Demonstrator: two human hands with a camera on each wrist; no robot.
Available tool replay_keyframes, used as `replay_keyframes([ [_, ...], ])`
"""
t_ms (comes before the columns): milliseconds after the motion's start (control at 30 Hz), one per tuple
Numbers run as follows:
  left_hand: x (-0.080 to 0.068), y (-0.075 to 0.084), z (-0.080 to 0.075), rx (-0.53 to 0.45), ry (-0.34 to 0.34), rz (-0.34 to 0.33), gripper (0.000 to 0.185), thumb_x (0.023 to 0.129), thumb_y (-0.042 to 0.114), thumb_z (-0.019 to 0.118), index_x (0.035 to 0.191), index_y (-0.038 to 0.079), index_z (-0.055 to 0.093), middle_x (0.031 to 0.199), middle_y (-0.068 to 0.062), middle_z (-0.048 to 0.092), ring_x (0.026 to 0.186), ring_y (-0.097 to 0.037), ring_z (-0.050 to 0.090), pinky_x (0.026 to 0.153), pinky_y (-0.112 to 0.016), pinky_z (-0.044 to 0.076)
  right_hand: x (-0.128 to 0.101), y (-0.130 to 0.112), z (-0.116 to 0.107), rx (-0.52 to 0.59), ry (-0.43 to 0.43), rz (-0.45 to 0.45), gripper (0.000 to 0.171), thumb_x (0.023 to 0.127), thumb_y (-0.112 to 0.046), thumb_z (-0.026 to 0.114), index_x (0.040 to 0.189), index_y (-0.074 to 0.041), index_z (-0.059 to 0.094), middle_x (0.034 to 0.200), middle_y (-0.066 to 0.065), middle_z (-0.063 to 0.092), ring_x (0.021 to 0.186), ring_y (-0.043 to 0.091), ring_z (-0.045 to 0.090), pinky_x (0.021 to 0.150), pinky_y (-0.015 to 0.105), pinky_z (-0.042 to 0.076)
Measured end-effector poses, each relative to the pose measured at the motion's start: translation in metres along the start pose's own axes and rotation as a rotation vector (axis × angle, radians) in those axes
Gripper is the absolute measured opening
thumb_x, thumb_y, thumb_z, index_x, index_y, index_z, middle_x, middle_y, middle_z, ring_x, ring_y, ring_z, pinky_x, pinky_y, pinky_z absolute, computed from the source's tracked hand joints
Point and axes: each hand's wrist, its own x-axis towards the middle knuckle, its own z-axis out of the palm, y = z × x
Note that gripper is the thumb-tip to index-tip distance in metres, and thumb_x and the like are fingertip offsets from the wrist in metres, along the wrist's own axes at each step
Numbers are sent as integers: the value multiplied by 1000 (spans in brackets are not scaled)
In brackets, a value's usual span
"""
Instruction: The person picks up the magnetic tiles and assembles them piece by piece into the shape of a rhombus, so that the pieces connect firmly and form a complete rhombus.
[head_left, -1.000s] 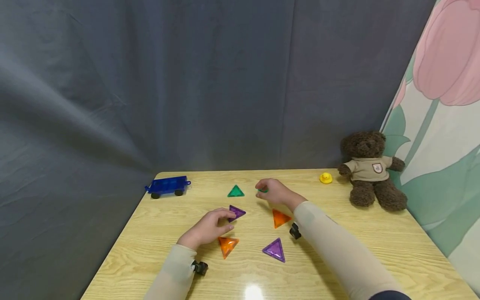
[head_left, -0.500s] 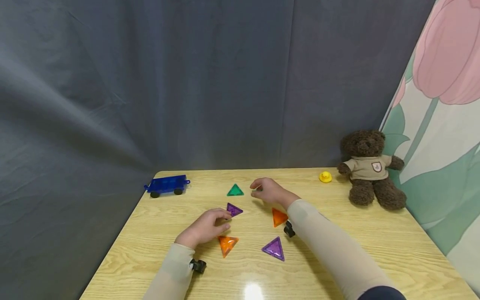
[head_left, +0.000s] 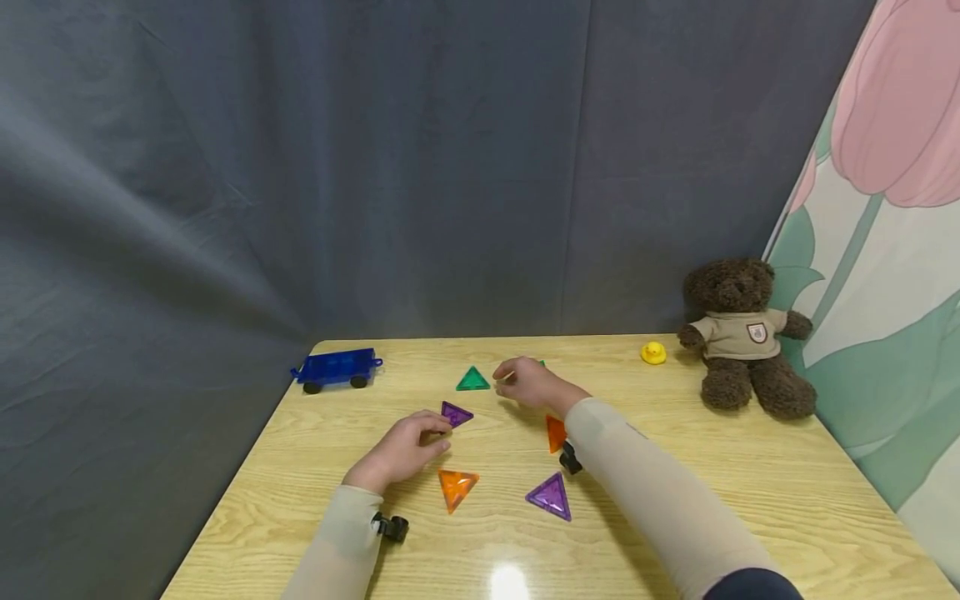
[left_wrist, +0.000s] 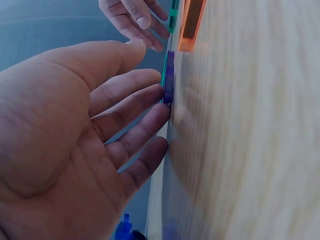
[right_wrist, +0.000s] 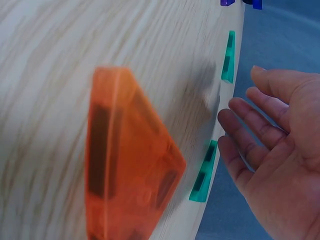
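Note:
My left hand, fingers loosely bent, has its fingertips at the edge of a translucent purple triangle tile lying on the table. The left wrist view shows that purple tile edge-on beside the fingertips. My right hand hovers low with relaxed fingers and holds nothing. To its left lies a green triangle tile; a second green tile is mostly hidden behind it. Both show in the right wrist view, one farther. Beneath my right forearm is a partly covered orange triangle tile.
Nearer on the wooden table lie another orange triangle and a purple triangle. A blue wheeled cart stands back left. A yellow duck and a brown teddy bear are at back right, before a dark curtain.
My left hand has shifted left, and the purple tile at its fingertips has slid left and slightly back. My right hand has moved left toward the first green tile, uncovering part of the second.

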Motion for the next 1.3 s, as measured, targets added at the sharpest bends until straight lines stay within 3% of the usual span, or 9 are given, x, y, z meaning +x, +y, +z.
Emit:
replay_keyframes([
  [433, 0, -13, -1, -33, 74, -36, 27, 95, 22, 64, 120, 14, 68, 119, 8, 56, 115, -15, 52, 103, -42, 39, 8, -6, 13, -73, 1, -13, 33, 94, -16, 65, 126, -10, 62, 127, 3, 57, 112, 21, 57, 89, 37, 50],
  [700, -4, -17, -6, -33, 114, -37, 29, 93, 15, 66, 121, 10, 66, 116, 3, 57, 107, -19, 55, 97, -43, 43, 6, -10, 16, -90, -29, -64, 31, 96, -11, 61, 127, -8, 61, 142, 6, 47, 124, 29, 49, 100, 44, 42],
  [900, -7, -17, -10, -39, 121, -51, 30, 93, 12, 65, 123, 9, 65, 116, 0, 58, 106, -21, 56, 96, -44, 45, 8, -10, 19, -143, -67, -80, 33, 96, -13, 61, 129, -10, 60, 140, 5, 50, 123, 27, 49, 100, 43, 42],
  [1300, -7, -22, -11, -47, 152, -72, 28, 92, 11, 66, 120, 12, 67, 112, 1, 59, 103, -19, 55, 95, -44, 45, 7, -9, 17, -166, -61, -51, 32, 95, -17, 63, 128, -12, 62, 132, 3, 56, 122, 24, 51, 100, 41, 42],
])
